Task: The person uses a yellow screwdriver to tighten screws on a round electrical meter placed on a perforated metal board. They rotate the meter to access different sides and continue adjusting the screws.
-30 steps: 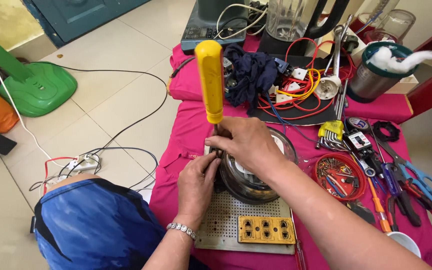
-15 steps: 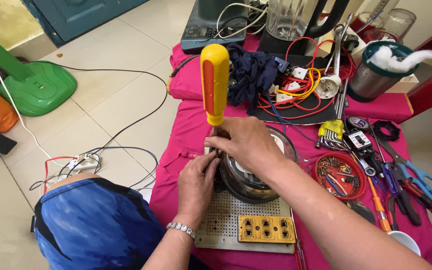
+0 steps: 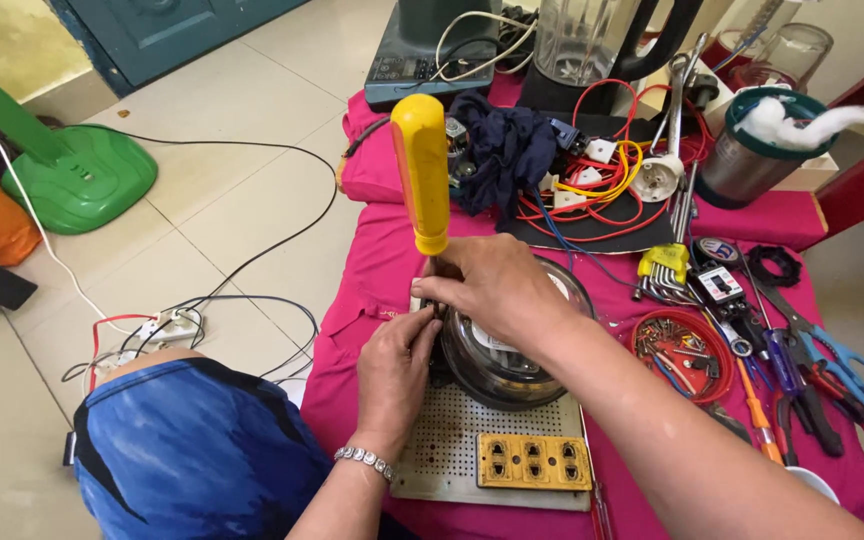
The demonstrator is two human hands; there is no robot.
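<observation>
While the right hand [image 3: 497, 285] holds the yellow screwdriver [image 3: 420, 170] upright, the left hand [image 3: 392, 365] pinches the round meter [image 3: 507, 350] on the table [image 3: 372, 270]. Screw work looks unfinished.

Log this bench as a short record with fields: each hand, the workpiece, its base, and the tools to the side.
right hand: grips the shaft of a yellow-handled screwdriver, held upright
left hand: fingers at the screwdriver tip, against the round device
workpiece: round clear-domed device, seated on a perforated board
board extras: yellow socket strip at its near edge
right side: red dish of small parts, blue-handled scissors
surface: pink cloth
</observation>
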